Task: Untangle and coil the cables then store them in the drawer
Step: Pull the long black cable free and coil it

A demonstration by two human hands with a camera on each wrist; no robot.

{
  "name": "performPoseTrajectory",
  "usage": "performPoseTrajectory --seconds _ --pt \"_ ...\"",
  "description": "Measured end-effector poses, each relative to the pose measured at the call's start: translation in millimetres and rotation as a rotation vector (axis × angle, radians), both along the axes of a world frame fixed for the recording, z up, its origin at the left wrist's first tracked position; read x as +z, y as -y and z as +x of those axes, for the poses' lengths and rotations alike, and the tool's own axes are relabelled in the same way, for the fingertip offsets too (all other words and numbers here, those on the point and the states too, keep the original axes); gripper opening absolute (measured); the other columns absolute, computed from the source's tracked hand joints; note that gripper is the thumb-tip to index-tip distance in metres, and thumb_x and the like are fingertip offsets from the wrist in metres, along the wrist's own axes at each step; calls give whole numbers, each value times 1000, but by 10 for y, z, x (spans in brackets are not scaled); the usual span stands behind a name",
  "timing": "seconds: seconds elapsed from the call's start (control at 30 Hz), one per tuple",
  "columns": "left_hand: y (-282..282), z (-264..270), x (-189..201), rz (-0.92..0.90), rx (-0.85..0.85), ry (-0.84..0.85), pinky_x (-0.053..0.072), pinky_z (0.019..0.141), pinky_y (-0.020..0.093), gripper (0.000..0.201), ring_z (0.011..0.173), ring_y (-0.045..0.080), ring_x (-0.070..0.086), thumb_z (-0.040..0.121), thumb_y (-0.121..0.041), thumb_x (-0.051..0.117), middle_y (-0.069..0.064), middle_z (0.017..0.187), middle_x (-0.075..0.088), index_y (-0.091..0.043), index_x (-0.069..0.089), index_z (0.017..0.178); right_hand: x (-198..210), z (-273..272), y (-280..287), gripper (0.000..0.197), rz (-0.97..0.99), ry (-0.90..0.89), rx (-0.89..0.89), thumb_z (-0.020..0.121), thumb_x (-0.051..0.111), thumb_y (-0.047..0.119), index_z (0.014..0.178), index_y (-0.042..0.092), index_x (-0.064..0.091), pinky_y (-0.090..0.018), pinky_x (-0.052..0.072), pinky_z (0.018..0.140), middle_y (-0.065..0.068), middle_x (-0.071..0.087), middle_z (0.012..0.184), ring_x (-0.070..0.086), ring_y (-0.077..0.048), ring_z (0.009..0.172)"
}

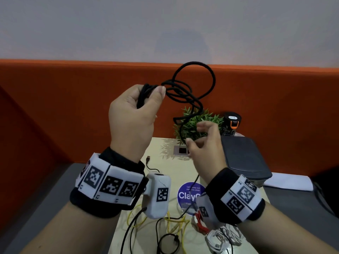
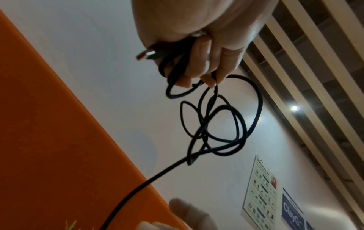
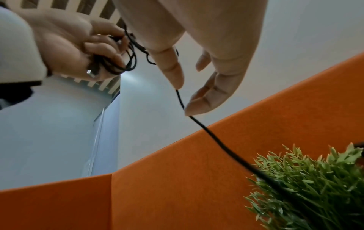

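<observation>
My left hand [image 1: 146, 96] is raised and grips a bundle of black cable [image 1: 212, 77] loops, with the thumb pressed on top. Loose tangled loops stick out to the right of it. In the left wrist view the fingers [image 2: 199, 62] curl round the strands, and a silver USB plug [image 2: 145, 54] pokes out of the fist. The cable [image 3: 212, 137] hangs down past my right hand [image 1: 198, 138], which is lower, in front of the plant. Its thumb and forefinger [image 3: 199, 105] stand apart and only touch the strand. No drawer is in view.
On the beige table [image 1: 165, 173] below lie yellow cable [image 1: 174, 219], white cable [image 1: 220, 241], a red one [image 1: 200, 226] and another black loop [image 1: 168, 242]. A green plant [image 1: 200, 121], a black bottle [image 1: 232, 123] and a dark grey box [image 1: 244, 158] stand at the back. An orange partition [image 1: 55, 107] rings the desk.
</observation>
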State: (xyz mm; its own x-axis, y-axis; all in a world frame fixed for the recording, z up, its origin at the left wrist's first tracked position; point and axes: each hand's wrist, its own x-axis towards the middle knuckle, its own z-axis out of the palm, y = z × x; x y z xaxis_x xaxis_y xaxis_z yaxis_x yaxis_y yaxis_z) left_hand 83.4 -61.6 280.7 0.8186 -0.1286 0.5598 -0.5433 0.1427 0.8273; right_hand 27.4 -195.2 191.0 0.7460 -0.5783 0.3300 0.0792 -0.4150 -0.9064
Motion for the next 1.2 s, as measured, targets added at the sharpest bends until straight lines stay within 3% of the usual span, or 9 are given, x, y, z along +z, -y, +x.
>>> performPoseTrajectory --seconds 0.1,0.2,0.33,0.47,0.6,0.77,0.87,1.07,1.2 --pt "24 -58 17 -7 -35 -5 39 51 35 37 47 15 35 89 -24 65 8 54 37 12 56 81 18 19 -42 52 49 -143 168 93 58 17 137 30 36 -39 57 79 16 46 127 65 -14 79" --pt "45 -66 6 19 -39 15 36 50 41 37 48 20 32 89 -26 65 8 54 36 8 56 79 8 -8 -204 22 186 -143 352 100 42 13 112 24 57 -41 54 80 5 63 91 63 -15 70" --pt "35 45 -79 116 23 16 35 49 42 40 52 26 36 90 -30 63 24 61 40 8 55 80 59 -124 -315 30 60 -155 428 102 38 17 98 33 62 -33 42 61 7 52 67 47 -8 61" --pt "31 68 -177 267 -3 53 31 50 33 35 54 18 37 89 -30 64 21 62 41 1 55 75 122 -190 -229 24 -30 -91 353 101 42 20 103 20 66 -22 31 57 6 47 65 39 -4 55" --pt "-11 61 -293 403 25 78 26 46 19 27 49 4 33 88 -27 65 -7 53 37 -14 56 66 216 -282 -114 23 33 49 227 99 45 18 93 25 66 -22 36 59 5 53 61 44 -3 54" --pt "-89 75 -431 700 45 198 23 48 24 32 51 11 34 88 -33 61 -2 54 38 -13 51 66 375 -382 87 6 112 178 108 94 52 24 93 26 57 -30 39 56 -1 59 61 48 -8 51" --pt "-148 66 -467 812 -28 254 24 48 24 31 53 13 38 89 -36 60 -3 55 40 -18 49 66 509 -411 248 12 144 203 34 96 53 15 98 25 59 -32 39 54 1 58 64 46 -12 53" --pt "-236 19 -385 519 -382 71 27 46 14 23 46 2 37 84 -41 63 -8 52 45 -24 63 70 457 -254 604 18 101 57 -47 95 57 17 101 25 71 -27 46 51 4 63 69 51 -13 54" --pt "-221 -65 -269 284 -491 -41 28 42 13 19 41 7 34 84 -32 63 18 55 43 -21 63 70 98 -37 590 26 314 -97 140 90 58 1 88 22 74 -36 55 76 1 70 83 65 -15 77"
